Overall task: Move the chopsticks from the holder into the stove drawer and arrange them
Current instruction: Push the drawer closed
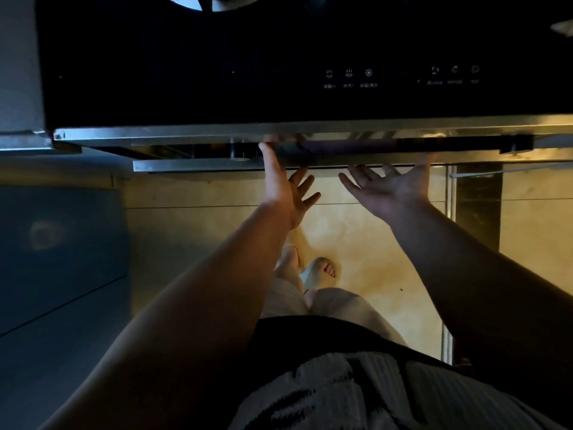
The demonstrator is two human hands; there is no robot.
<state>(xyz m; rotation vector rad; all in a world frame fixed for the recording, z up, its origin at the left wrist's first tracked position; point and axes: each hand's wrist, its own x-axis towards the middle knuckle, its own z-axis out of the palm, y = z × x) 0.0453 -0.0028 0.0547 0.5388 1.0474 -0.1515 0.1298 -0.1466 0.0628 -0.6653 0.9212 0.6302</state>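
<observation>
I look straight down the front of a black glass stove (217,72). Below its steel edge a drawer (198,165) stands out only a narrow gap, its steel front lip showing. My left hand (286,189) is spread, its thumb up against the drawer's front edge. My right hand (390,190) is spread too, palm toward the drawer front, thumb touching the lip. Neither hand holds anything. No chopsticks or holder are visible, and the drawer's inside is dark.
A touch control panel (348,77) with lit icons sits on the stove top. A grey-blue cabinet front (62,243) stands at the left. Yellowish floor tiles (356,237) and my feet (319,271) are below.
</observation>
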